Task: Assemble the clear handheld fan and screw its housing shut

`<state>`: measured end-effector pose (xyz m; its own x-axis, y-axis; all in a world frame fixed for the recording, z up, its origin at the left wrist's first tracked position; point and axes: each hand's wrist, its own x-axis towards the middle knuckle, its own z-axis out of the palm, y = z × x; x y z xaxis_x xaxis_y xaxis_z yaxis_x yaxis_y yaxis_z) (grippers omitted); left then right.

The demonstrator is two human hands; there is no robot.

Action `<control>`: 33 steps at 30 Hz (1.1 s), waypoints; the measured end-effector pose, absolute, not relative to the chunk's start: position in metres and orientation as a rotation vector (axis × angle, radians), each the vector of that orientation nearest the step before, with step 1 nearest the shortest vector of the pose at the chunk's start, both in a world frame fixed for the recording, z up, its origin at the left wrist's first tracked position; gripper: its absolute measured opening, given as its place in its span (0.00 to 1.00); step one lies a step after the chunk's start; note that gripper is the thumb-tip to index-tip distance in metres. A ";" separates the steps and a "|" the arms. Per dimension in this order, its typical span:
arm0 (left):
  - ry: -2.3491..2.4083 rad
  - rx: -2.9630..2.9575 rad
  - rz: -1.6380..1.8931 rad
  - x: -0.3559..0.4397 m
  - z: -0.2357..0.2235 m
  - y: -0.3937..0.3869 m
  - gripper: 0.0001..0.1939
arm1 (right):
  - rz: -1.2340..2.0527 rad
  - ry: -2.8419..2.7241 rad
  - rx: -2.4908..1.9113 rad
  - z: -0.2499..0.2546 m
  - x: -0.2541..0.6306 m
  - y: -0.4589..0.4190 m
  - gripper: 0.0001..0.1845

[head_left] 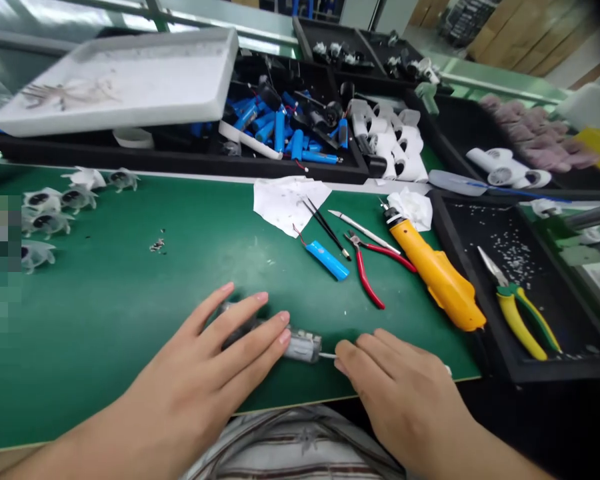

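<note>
A grey cylindrical part [303,346] lies on the green mat near its front edge. My left hand [230,353] rests over it with fingers extended, holding it down against the mat; the thumb and most of the part are hidden. To the right, my right hand [395,373] is closed around a thin white stick [327,355], whose tip meets or nearly meets the part's end. Beyond the hands lie a blue battery [328,260] with thin leads, red-handled cutters [367,267], black tweezers [327,229] and a white pen-like knife [364,231].
A yellow electric screwdriver [437,275] lies at right, beside a black tray [530,233] holding pliers [523,313] and small bits. White fan-like parts [47,221] sit at left. Behind are a white foam tray [145,80], blue batteries [280,130] and white housings [393,137].
</note>
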<state>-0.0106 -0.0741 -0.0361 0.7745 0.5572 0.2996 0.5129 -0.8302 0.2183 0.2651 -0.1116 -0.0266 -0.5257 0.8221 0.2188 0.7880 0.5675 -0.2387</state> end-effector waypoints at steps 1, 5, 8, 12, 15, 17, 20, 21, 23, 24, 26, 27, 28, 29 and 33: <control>0.852 2.837 0.545 -0.011 -0.038 -0.073 0.26 | 0.133 -2.506 -1.328 -0.025 0.265 -0.111 0.09; 0.810 2.810 0.553 -0.013 -0.044 -0.072 0.29 | 0.093 -2.533 -1.317 -0.022 0.264 -0.111 0.12; 0.854 2.740 0.569 -0.012 -0.046 -0.074 0.30 | 0.062 -2.565 -1.317 -0.020 0.260 -0.113 0.14; 0.789 2.777 0.486 -0.009 -0.042 -0.075 0.28 | -0.036 -2.611 -1.352 -0.009 0.251 -0.111 0.14; 0.706 2.861 0.410 -0.008 -0.038 -0.073 0.25 | -0.161 -2.718 -1.325 0.006 0.245 -0.106 0.15; 0.700 2.867 0.394 -0.008 -0.038 -0.072 0.24 | -0.224 -2.787 -1.289 0.014 0.241 -0.103 0.15; 0.740 2.792 0.505 -0.008 -0.038 -0.073 0.28 | -0.294 -2.830 -1.254 0.019 0.231 -0.103 0.16; 0.744 2.760 0.561 -0.008 -0.038 -0.073 0.31 | -0.319 -2.815 -1.272 0.019 0.227 -0.103 0.16; 0.733 2.710 0.658 -0.009 -0.039 -0.075 0.36 | -0.354 -2.761 -1.310 0.019 0.215 -0.101 0.16; 0.734 2.700 0.683 -0.009 -0.039 -0.075 0.38 | -0.351 -2.748 -1.307 0.020 0.209 -0.099 0.16; 0.765 2.695 0.714 -0.009 -0.040 -0.076 0.42 | -0.313 -2.772 -1.247 0.023 0.196 -0.093 0.15; 0.796 2.688 0.721 -0.009 -0.041 -0.076 0.43 | -0.285 -2.806 -1.201 0.025 0.190 -0.090 0.15; 0.827 2.671 0.726 -0.009 -0.042 -0.076 0.44 | -0.268 -2.831 -1.171 0.028 0.185 -0.087 0.16; 0.842 2.639 0.738 -0.009 -0.042 -0.076 0.44 | -0.256 -2.852 -1.156 0.031 0.180 -0.085 0.16; 0.847 2.435 0.830 -0.009 -0.042 -0.076 0.42 | -0.215 -2.887 -1.197 0.034 0.167 -0.079 0.15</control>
<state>-0.0087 -0.0761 -0.0424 0.6342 0.6648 0.3947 0.4077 -0.7213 0.5600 0.1673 -0.0792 0.0345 -0.7082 0.7034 0.0606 0.7046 0.6988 0.1234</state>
